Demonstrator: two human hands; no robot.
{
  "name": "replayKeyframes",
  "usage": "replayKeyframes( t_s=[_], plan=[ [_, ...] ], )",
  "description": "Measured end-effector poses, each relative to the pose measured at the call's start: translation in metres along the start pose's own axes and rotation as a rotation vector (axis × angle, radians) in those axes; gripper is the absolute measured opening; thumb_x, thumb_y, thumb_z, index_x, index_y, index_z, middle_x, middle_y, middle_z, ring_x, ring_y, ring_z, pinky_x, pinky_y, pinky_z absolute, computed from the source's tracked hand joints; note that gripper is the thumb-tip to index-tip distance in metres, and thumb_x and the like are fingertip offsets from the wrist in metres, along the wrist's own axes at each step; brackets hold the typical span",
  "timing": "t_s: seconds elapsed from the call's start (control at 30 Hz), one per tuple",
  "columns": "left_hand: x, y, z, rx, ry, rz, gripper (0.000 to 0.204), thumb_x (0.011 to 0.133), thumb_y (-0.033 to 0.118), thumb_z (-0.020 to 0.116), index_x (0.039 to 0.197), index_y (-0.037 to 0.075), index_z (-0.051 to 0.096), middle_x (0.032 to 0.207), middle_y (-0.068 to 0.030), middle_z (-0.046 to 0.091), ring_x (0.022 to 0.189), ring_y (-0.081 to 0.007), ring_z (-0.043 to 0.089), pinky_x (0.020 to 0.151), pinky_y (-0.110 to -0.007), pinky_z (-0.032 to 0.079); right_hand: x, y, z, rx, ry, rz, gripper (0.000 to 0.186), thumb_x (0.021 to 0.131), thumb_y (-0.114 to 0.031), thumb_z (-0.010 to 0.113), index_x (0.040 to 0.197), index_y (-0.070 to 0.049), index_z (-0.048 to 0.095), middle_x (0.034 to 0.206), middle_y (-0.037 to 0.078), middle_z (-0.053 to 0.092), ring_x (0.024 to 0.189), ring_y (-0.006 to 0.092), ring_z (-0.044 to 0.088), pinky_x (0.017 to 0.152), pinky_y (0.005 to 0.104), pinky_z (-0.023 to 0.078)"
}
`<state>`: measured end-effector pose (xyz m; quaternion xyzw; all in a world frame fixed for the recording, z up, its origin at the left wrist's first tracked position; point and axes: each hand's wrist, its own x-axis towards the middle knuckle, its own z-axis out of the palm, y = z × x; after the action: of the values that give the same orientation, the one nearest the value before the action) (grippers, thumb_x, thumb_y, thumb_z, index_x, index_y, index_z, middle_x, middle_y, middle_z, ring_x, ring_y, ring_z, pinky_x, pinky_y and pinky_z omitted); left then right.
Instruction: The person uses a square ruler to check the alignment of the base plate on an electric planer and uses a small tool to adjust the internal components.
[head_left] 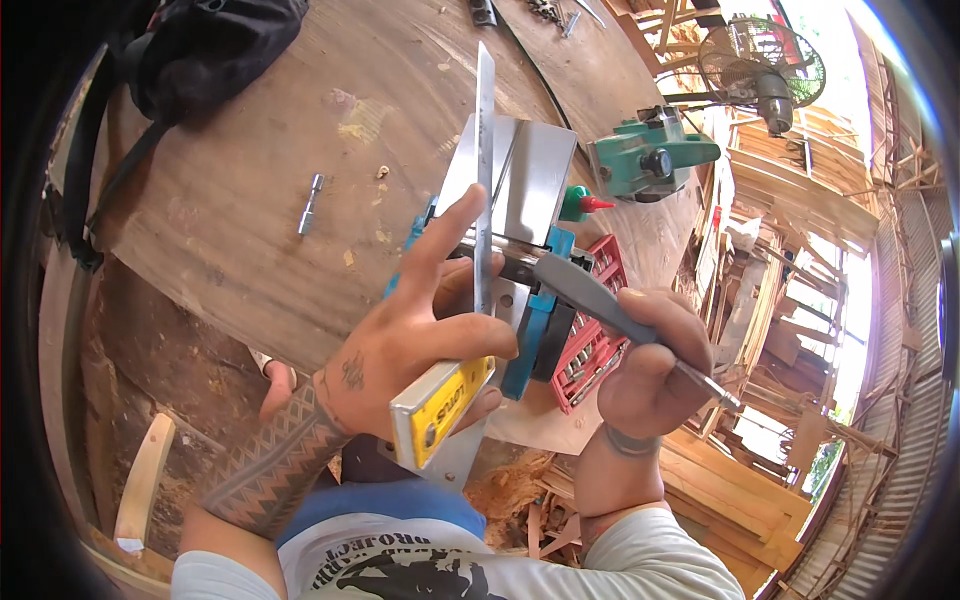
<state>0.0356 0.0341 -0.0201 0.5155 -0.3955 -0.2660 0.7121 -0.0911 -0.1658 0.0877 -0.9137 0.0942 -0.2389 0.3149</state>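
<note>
The square (485,130) stands over the metal bed of a planer (535,170), which seems to lie upside down on the table (240,200); its blade (485,95) points away from the person and its yellow-faced stock (440,405) sits nearest the body. It should be light and stiff, with a smooth blade that may slip or flex a little; the stock looks the better hold. The left hand (405,330) is closed around the square where blade and stock meet, one finger stretched up against the blade, another digit crossing it lower down. The tool (590,295) has a grey handle that is probably firm and easy to grip; its far end is at the planer's middle, though whether it touches cannot be told. The right hand (655,350) is curled around its near part, wrist bent, with a metal end sticking out beyond the palm. Both forearms come up from below, elbows spread.
</note>
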Motion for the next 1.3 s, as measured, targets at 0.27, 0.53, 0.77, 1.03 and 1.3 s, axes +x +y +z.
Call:
replayKeyframes(
  t_s=[0.27, 0.53, 0.77, 1.03, 1.3],
  plan=[
    [0.002, -0.008, 0.000, -0.038, -0.034, 0.023, 0.033, 0.085, 0.010, 0.092, 0.110, 0.018, 0.072, 0.184, -0.0308, 0.007, 0.169, -0.0576, 0.019, 0.131, -0.063, 0.042, -0.004, 0.008, 0.010, -0.133, 0.074, -0.099, 0.062, 0.117, -0.052, 0.059, 0.116, 0.009, 0.071, 0.096, 0.016, 0.070, 0.081, 0.0195, 0.067, 0.069, 0.0291, 0.055],
    [0.003, -0.007, 0.002, -0.038, -0.026, 0.018, 0.029, 0.085, 0.010, 0.091, 0.107, 0.015, 0.073, 0.184, -0.0307, 0.007, 0.170, -0.0551, 0.019, 0.132, -0.064, 0.040, -0.012, 0.008, 0.008, -0.103, 0.248, -0.117, 0.062, 0.118, -0.052, 0.057, 0.118, 0.009, 0.071, 0.097, 0.016, 0.072, 0.071, 0.0146, 0.064, 0.065, 0.0254, 0.051],
    [0.003, -0.007, 0.004, -0.024, 0.001, 0.024, 0.028, 0.083, 0.010, 0.094, 0.104, 0.015, 0.075, 0.185, -0.0253, 0.008, 0.166, -0.0507, 0.030, 0.130, -0.060, 0.043, -0.012, 0.009, 0.010, 0.043, 0.242, -0.068, 0.055, 0.119, -0.045, 0.058, 0.122, 0.008, 0.070, 0.100, 0.014, 0.072, 0.077, 0.0138, 0.067, 0.066, 0.0235, 0.051],
    [0.004, -0.009, 0.003, 0.011, 0.019, 0.040, 0.032, 0.080, 0.008, 0.096, 0.104, 0.017, 0.076, 0.186, -0.0218, 0.011, 0.161, -0.0488, 0.044, 0.128, -0.057, 0.048, -0.013, 0.014, 0.008, -0.093, 0.142, -0.033, 0.059, 0.119, -0.049, 0.057, 0.124, 0.008, 0.071, 0.094, 0.014, 0.073, 0.075, 0.0147, 0.068, 0.066, 0.0269, 0.053],
    [0.001, -0.010, 0.000, -0.010, 0.006, 0.044, 0.030, 0.083, 0.008, 0.093, 0.105, 0.015, 0.075, 0.185, -0.0239, 0.010, 0.161, -0.0512, 0.040, 0.128, -0.059, 0.046, -0.016, 0.009, 0.013, -0.191, 0.106, -0.025, 0.055, 0.118, -0.047, 0.060, 0.119, 0.006, 0.073, 0.095, 0.016, 0.077, 0.073, 0.0186, 0.070, 0.070, 0.0317, 0.058]
  ],
)
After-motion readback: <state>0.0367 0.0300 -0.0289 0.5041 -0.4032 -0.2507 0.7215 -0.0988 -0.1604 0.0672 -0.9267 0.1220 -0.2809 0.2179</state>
